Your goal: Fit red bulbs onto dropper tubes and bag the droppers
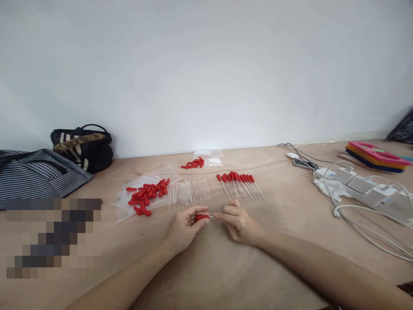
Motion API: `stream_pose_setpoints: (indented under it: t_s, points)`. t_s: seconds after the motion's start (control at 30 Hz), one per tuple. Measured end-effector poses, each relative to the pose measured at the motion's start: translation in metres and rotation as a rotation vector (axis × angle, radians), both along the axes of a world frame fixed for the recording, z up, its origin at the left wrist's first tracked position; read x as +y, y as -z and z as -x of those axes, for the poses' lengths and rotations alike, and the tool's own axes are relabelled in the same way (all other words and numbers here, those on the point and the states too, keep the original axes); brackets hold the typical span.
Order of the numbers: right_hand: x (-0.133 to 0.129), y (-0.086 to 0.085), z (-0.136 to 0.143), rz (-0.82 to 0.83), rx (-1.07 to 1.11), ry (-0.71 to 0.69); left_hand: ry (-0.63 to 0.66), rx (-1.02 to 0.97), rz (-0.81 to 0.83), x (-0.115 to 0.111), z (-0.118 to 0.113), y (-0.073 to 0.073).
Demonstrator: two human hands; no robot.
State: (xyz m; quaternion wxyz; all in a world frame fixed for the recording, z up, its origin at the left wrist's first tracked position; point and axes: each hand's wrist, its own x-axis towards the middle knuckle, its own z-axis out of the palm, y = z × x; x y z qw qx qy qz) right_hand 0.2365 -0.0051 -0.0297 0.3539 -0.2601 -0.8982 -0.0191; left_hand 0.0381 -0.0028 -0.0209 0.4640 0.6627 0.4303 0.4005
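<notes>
Between the fingers of my left hand (185,228) lies a red rubber dropper bulb (202,218), its narrow end toward the right. My right hand (237,221) pinches a thin clear glass dropper tube (211,217), whose end meets the bulb's mouth; how deep it sits I cannot tell. Beyond my hands, loose red bulbs (146,193) are heaped on clear plastic bags (124,209). Beside them lies a row of clear tubes (190,191). Farther right, several droppers with red bulbs on their tubes (240,185) lie side by side.
Near the wall are smaller red bulbs (195,162) and a bag with short clear tubes (213,161). A power strip with chargers (371,189) and white cables (361,237) spread at right, near stacked coloured trays (376,156). A striped bag (41,172) and black bag (85,148) stand left.
</notes>
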Motion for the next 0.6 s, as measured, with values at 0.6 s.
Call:
stream_pose_setpoints:
  t_s: [0.6]
  points:
    - [0.005, -0.010, 0.002, 0.129, -0.007, -0.028, 0.023, 0.067, -0.021, 0.002, 0.002, -0.001]
